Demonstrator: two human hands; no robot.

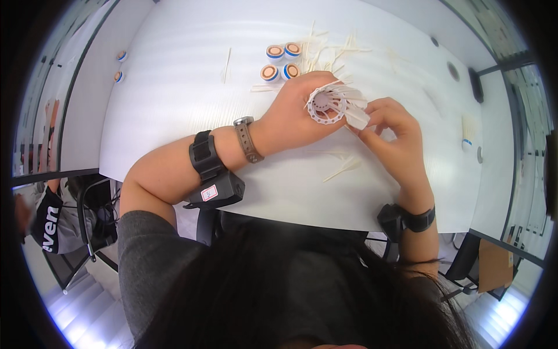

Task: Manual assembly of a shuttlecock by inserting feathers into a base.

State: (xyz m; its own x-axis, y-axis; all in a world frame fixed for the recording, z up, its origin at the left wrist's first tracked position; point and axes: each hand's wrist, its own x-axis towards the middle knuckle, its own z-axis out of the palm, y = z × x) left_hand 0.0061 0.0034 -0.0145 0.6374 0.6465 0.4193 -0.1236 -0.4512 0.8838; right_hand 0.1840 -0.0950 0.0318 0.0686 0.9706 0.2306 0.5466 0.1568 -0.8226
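The left hand grips a white toothed ring in closed fingers; the right hand's fingers pinch a white feather just beside it.

A broad white table fills the view — glass partitions curve along the right, a black chair sits lower left, and the pale floor gleams brightly.

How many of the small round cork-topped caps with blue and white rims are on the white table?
6: four clustered above the left hand, two at the table's far left edge. More may be hidden under the hands.
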